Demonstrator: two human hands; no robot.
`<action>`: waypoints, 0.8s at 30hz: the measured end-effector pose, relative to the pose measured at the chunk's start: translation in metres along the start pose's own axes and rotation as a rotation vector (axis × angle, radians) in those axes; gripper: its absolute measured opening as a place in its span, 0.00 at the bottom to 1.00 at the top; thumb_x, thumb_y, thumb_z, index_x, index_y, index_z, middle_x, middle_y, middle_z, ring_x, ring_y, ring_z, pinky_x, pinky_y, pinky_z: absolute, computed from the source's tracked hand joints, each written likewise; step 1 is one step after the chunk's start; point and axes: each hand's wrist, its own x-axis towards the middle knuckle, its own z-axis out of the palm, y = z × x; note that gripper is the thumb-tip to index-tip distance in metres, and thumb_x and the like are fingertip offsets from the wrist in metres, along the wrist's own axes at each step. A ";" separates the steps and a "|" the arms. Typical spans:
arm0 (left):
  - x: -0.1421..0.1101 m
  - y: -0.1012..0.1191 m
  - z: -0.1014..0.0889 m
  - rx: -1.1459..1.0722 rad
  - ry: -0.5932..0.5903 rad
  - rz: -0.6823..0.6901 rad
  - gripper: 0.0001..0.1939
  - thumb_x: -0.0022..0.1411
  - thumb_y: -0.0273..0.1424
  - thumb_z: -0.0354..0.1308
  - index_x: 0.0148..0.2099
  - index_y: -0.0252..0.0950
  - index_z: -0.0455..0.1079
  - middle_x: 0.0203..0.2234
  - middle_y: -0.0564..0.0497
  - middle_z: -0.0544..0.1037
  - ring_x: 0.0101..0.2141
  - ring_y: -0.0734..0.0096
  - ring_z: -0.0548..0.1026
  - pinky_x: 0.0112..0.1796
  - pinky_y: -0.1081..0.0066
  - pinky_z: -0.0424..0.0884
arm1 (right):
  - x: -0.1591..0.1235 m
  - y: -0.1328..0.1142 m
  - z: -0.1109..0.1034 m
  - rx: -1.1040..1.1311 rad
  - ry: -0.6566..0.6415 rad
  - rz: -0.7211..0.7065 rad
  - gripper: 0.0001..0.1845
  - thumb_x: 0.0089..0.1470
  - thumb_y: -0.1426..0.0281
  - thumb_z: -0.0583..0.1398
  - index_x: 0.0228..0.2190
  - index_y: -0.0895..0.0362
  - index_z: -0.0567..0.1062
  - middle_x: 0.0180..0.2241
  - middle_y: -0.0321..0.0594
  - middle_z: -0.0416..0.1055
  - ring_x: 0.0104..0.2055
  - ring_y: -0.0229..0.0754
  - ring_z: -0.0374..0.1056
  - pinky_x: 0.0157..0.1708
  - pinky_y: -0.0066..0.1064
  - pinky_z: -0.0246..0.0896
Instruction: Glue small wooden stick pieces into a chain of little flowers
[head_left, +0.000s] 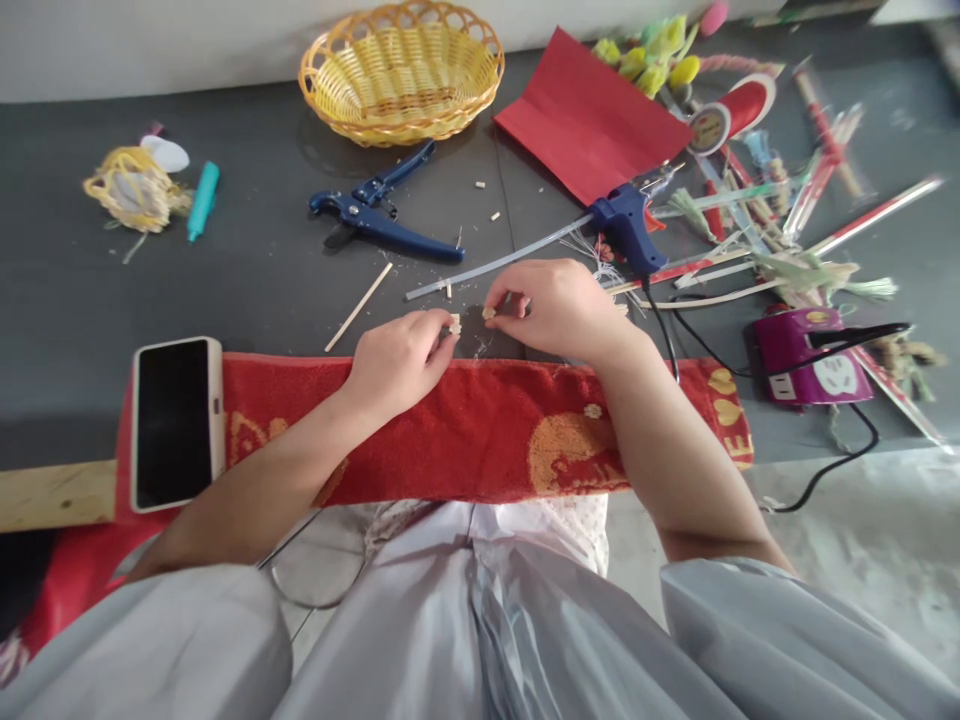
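Left hand (401,362): narrowed to a pinch; small pale pieces (455,326) are held between thumb and forefinger, their exact number not told clearly.
Right hand (561,308): also drawn to a pinch; a pale bit (489,313) is gripped at the tips of thumb and forefinger.
Gap: the two pinches are held near each other, apart, just beyond the far edge of the towel (450,430).
Towel: laid along the near edge of the table (255,230), crossed by both forearms; a pale scrap (592,411) is seen on it beside the right forearm.
Stick (358,308): laid slantwise on the table, near the left hand.
Cutter (397,225): placed beyond the left hand, its handles spread.
Glue gun (626,225): set beyond the right hand; a long glue stick (502,262) is pointed from it towards the left.
Basket (405,65): placed at the back, beside the red paper (592,115).
Spool (742,105): wound with red, laid by the paper's right corner.
Phone (176,425): rested face up at the towel's left end.
Socket block (814,355): set at the right, with a black plug fitted.
Pen (202,200): teal, laid at the far left beside a yellow bundle (135,190).
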 end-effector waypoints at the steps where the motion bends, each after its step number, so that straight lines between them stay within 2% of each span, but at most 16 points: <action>1: 0.000 -0.001 0.000 0.002 0.002 -0.002 0.11 0.66 0.32 0.54 0.45 0.33 0.74 0.28 0.49 0.80 0.31 0.67 0.79 0.29 0.72 0.65 | 0.001 0.002 0.000 -0.014 0.011 0.038 0.05 0.47 0.73 0.64 0.30 0.58 0.79 0.30 0.38 0.76 0.30 0.38 0.67 0.32 0.29 0.54; 5: 0.001 0.000 0.000 0.013 -0.005 0.002 0.11 0.64 0.32 0.55 0.44 0.34 0.75 0.27 0.50 0.80 0.29 0.68 0.78 0.28 0.72 0.64 | 0.005 0.008 0.004 -0.086 -0.007 0.102 0.05 0.47 0.72 0.65 0.31 0.56 0.79 0.28 0.37 0.76 0.31 0.40 0.67 0.31 0.30 0.52; 13: 0.001 0.000 -0.001 0.009 -0.019 -0.001 0.11 0.65 0.33 0.54 0.44 0.34 0.75 0.26 0.50 0.80 0.28 0.68 0.78 0.27 0.72 0.63 | 0.004 0.005 0.011 -0.133 -0.031 0.035 0.06 0.51 0.72 0.63 0.33 0.57 0.79 0.32 0.40 0.77 0.36 0.44 0.70 0.32 0.31 0.53; 18: 0.000 -0.001 0.000 -0.009 -0.021 0.015 0.11 0.65 0.33 0.54 0.44 0.35 0.75 0.26 0.50 0.80 0.28 0.69 0.78 0.27 0.72 0.64 | 0.003 0.003 0.008 -0.128 -0.040 0.026 0.07 0.51 0.72 0.63 0.35 0.57 0.79 0.32 0.40 0.77 0.37 0.44 0.70 0.33 0.31 0.54; 24: 0.000 0.000 0.000 -0.036 -0.039 0.005 0.11 0.64 0.32 0.55 0.44 0.35 0.76 0.26 0.50 0.80 0.29 0.68 0.78 0.28 0.72 0.66 | 0.001 -0.001 0.002 -0.117 0.006 -0.021 0.07 0.57 0.71 0.59 0.33 0.58 0.78 0.34 0.43 0.77 0.36 0.43 0.69 0.34 0.31 0.54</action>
